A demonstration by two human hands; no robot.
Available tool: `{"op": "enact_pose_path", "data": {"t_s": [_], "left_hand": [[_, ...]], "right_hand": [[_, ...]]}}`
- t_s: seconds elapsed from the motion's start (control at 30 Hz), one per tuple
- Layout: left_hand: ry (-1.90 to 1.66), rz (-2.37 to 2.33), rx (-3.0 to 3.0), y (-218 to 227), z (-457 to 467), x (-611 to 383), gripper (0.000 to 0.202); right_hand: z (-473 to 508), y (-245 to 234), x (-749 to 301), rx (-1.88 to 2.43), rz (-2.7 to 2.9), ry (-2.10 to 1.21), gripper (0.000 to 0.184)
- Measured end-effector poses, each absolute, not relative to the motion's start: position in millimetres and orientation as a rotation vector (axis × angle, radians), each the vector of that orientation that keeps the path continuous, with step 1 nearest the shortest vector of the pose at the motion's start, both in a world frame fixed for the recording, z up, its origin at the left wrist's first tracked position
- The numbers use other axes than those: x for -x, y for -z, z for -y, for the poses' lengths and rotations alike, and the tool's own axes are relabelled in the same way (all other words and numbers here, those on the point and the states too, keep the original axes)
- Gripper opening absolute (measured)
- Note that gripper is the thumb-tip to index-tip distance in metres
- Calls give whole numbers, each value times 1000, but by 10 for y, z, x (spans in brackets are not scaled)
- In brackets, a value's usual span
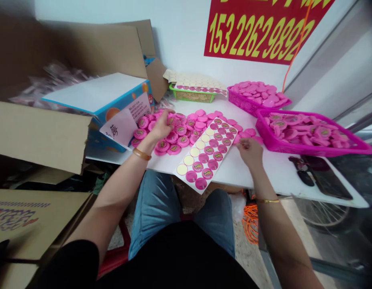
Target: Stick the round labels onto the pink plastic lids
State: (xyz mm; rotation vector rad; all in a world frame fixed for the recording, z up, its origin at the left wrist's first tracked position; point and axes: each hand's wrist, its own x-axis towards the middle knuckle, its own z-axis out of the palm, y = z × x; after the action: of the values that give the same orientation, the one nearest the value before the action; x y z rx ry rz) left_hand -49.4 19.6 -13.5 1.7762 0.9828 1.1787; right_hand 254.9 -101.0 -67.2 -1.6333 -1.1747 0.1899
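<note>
White tabletop (279,172) bears your round-sticker sheet (207,155); left of it, your left hand (162,128) is over labelled pink round cases (180,130), one finger outstretched, its grip unclear; right of it, your right hand (250,151) has fingers curled together, whether pinching anything I cannot tell

There were one left hand (163,127), one right hand (249,151), two bracelets (142,154), two magenta baskets (297,150), one green basket (193,96), one phone (332,182), six cream circles (195,152) on one sticker sheet (208,157) between the hands, and pink cases (172,137) too many to count.
</note>
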Motion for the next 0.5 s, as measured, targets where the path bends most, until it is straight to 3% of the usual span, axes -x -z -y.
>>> {"op": "enact_pose_path", "data": {"t_s": [0.17,0.27,0.37,0.5], "left_hand": [[-1127,-1364,-1978,23,-733,560,58],[-1260,-1408,-2091,71,-514,313,44],[-1176,-1239,-2171,210,-9,20,29],[-897,-1202,-1847,381,455,-220,63]], "right_hand": [[1150,668,-2608,1618,1414,-266,21],[1286,753,-2249,1549,1586,-279,28],[1385,838,-2009,1561,1629,-177,37],[1428,885,-1980,1585,1562,-200,48]]}}
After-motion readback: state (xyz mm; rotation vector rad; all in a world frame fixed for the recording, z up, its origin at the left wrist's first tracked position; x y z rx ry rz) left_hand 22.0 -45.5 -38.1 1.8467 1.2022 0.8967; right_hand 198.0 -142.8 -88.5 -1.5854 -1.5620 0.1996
